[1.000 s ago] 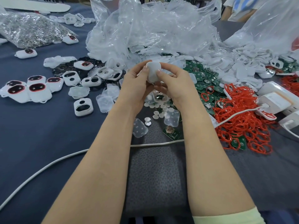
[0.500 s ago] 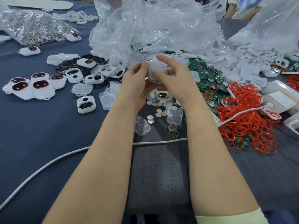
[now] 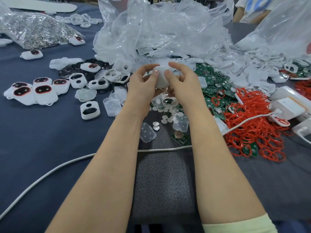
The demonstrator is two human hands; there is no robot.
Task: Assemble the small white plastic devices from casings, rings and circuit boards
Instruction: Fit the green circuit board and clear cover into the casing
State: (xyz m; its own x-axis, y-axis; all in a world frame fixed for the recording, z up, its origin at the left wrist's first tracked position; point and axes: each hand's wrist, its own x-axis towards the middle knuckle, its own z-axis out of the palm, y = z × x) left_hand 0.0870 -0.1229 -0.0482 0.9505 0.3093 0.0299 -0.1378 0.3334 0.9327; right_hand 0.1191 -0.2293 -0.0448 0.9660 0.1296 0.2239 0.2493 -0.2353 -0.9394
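The hands, left (image 3: 143, 84) and right (image 3: 184, 84), hide most of the casing (image 3: 160, 75).

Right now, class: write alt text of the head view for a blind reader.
The left hand and right hand hold a white casing above a table; assembled devices lie left, green circuit boards and red rings right.

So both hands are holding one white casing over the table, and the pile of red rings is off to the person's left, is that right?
Not quite. In the head view the left hand and right hand do hold one white casing over the table, but the pile of red rings lies to the person's right, not the left.
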